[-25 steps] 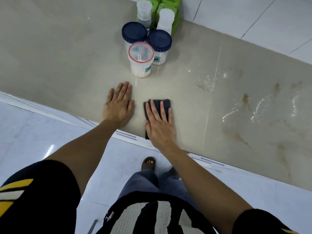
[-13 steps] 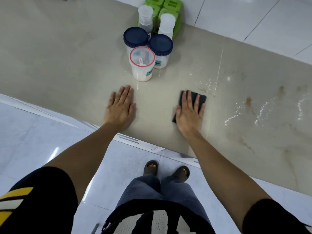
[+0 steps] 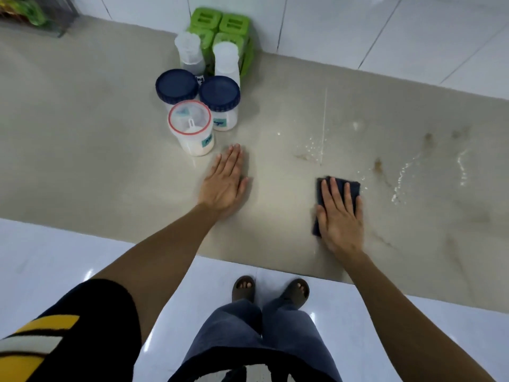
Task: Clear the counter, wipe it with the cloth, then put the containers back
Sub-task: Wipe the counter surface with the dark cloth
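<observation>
My right hand [image 3: 340,213] lies flat, fingers straight, pressing the cloth [image 3: 338,186] on the counter [image 3: 82,161]; wet streaks [image 3: 399,183] sit just at two o'clock, nearest this hand, left hand [image 3: 225,183] flat, jars [image 3: 192,128] at eleven

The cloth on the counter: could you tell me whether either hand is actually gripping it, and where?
Neither grips it. The right hand presses flat on top of the dark cloth; the left hand rests bare on the counter.
</observation>
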`<move>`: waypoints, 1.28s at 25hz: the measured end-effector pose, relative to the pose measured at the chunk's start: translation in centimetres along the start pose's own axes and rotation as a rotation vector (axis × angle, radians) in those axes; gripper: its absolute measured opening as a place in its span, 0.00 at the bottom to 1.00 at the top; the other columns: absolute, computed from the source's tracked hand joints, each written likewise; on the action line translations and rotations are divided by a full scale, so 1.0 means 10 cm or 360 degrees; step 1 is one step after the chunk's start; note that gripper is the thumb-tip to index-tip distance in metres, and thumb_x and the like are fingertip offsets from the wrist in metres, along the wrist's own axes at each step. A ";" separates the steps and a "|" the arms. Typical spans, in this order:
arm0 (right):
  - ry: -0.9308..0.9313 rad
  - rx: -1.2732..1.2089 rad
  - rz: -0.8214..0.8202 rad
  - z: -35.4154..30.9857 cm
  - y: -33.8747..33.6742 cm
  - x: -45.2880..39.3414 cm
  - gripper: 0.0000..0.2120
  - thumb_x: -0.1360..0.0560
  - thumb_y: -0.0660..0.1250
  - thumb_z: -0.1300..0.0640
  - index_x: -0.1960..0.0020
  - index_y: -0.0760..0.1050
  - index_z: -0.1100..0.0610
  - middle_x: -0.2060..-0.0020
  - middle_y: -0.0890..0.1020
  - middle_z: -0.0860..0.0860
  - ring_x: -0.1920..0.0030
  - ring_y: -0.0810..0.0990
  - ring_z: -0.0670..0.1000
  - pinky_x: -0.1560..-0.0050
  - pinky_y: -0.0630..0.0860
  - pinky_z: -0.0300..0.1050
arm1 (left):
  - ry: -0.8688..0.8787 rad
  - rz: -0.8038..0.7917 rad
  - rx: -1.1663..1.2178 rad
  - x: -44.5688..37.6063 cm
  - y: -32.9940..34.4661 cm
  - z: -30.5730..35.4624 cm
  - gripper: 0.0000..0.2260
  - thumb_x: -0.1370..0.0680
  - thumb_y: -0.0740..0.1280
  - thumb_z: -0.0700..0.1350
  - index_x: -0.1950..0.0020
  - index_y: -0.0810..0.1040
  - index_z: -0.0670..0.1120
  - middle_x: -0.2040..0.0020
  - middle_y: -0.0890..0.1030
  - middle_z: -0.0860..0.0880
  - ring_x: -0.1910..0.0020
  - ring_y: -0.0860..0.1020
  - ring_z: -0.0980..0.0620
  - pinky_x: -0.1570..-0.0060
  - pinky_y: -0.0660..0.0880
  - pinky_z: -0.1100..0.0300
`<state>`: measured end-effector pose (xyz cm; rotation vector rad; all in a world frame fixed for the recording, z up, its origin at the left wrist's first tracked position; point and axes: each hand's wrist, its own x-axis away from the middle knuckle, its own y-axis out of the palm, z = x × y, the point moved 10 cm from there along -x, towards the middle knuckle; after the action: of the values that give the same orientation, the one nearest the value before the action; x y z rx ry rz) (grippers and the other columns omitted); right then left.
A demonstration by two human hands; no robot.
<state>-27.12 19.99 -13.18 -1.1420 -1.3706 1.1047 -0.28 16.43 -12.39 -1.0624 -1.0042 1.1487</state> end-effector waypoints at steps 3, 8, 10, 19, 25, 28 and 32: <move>0.0215 -0.0066 0.0020 0.25 -0.09 -0.52 0.27 0.18 0.47 0.48 0.20 0.45 0.48 0.20 0.51 0.45 0.21 0.46 0.54 0.23 0.44 0.58 | -0.0077 0.0023 -0.0029 -0.08 0.08 -0.06 0.30 0.19 0.45 0.56 0.21 0.46 0.43 0.20 0.48 0.46 0.21 0.45 0.51 0.22 0.43 0.53; 0.0259 -0.0125 -0.0013 -0.06 -0.17 -1.61 0.27 0.17 0.43 0.47 0.20 0.43 0.51 0.20 0.48 0.47 0.21 0.43 0.57 0.23 0.41 0.60 | -0.0074 0.0074 -0.0019 -0.09 0.10 -0.08 0.30 0.19 0.45 0.57 0.21 0.46 0.44 0.19 0.47 0.47 0.21 0.44 0.53 0.22 0.46 0.52; 0.0155 -0.0132 -0.0022 -0.44 -0.19 -1.83 0.27 0.17 0.44 0.47 0.20 0.43 0.51 0.20 0.48 0.47 0.21 0.42 0.56 0.23 0.40 0.60 | -0.0070 0.0067 -0.0008 -0.09 0.09 -0.07 0.30 0.19 0.45 0.57 0.21 0.46 0.45 0.19 0.46 0.48 0.21 0.43 0.53 0.22 0.45 0.53; -0.0472 0.0007 -0.0036 -1.05 -0.03 -0.80 0.27 0.19 0.44 0.47 0.20 0.46 0.47 0.21 0.51 0.44 0.20 0.46 0.53 0.22 0.45 0.57 | -0.0054 0.0058 -0.0038 -0.07 0.07 -0.05 0.30 0.19 0.45 0.57 0.21 0.45 0.45 0.19 0.46 0.48 0.21 0.44 0.53 0.22 0.44 0.54; 0.0012 0.0008 -0.0049 0.21 -0.15 -1.08 0.26 0.18 0.46 0.47 0.20 0.46 0.46 0.20 0.51 0.45 0.21 0.47 0.54 0.23 0.44 0.58 | -0.0074 0.0083 -0.0010 -0.08 0.08 -0.07 0.30 0.19 0.47 0.57 0.21 0.48 0.44 0.20 0.49 0.47 0.21 0.46 0.52 0.22 0.47 0.52; 0.0094 -0.0089 -0.0019 -0.18 -0.22 -1.57 0.27 0.18 0.46 0.48 0.20 0.45 0.47 0.20 0.49 0.46 0.21 0.45 0.56 0.23 0.42 0.60 | -0.0070 0.0099 -0.0005 -0.08 0.07 -0.07 0.30 0.19 0.47 0.57 0.21 0.48 0.44 0.20 0.50 0.47 0.21 0.46 0.52 0.22 0.47 0.53; -0.0268 -0.0132 -0.0108 -1.39 -0.12 -1.65 0.27 0.18 0.45 0.47 0.20 0.45 0.47 0.20 0.48 0.45 0.21 0.45 0.56 0.23 0.41 0.60 | -0.0067 0.0104 -0.0003 -0.08 0.06 -0.06 0.30 0.20 0.47 0.57 0.21 0.49 0.44 0.20 0.50 0.47 0.21 0.47 0.52 0.22 0.47 0.53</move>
<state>-12.40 4.12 -13.03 -1.0723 -1.5874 1.1242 0.08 15.63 -13.12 -1.0829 -1.0099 1.2279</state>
